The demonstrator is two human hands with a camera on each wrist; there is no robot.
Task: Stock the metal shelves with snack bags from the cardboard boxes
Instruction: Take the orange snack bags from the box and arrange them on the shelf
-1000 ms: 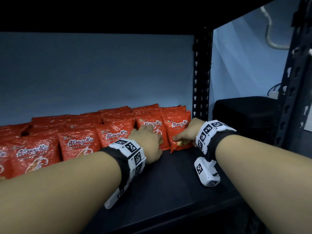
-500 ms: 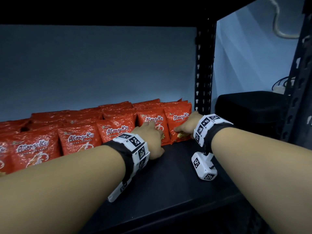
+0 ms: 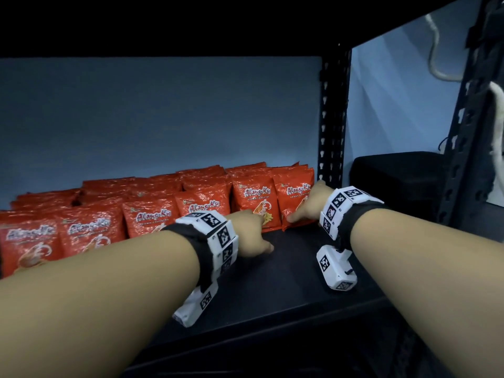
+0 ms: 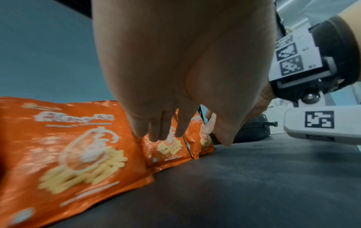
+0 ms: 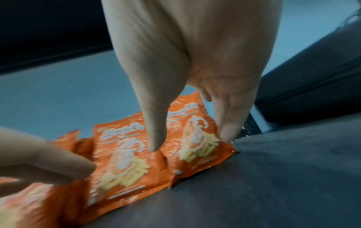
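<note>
Red end bag (image 3: 296, 199) touched by right hand's (image 3: 311, 203) relaxed grip; left hand (image 3: 252, 236) loose.

Roughly twenty snack bags (image 3: 148, 218); two hands.

Black wristbands (image 3: 200, 241) with white coded marker blocks (image 3: 336, 268)

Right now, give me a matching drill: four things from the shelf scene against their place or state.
Things:
1. rightmost front red snack bag
2. black metal shelf board
3. black perforated upright post
4. left hand

States:
A. bare in front
B. straight fingers on the second bag
C. right of the bags
D. touched by the right hand

Pairs: 1-D, 2-A, 3-C, 4-B
</note>
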